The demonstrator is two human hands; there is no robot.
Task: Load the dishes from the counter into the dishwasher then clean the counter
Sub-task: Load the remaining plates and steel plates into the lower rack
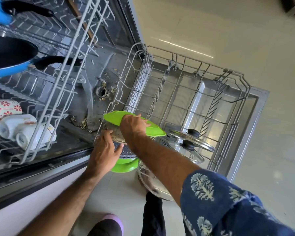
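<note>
Over the lower rack (191,92), a green plate (153,129) is gripped by the right hand (133,124), a speckled pan (126,153) is held by the left hand (104,149); two lids (191,142) are racked, loading unfinished.

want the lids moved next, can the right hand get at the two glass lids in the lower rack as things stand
Probably not at once: the right hand grips the green plate, so it is occupied. The glass lids stand just beyond that plate in the lower rack, with nothing above them, so once the plate is set down the way looks free.
</note>
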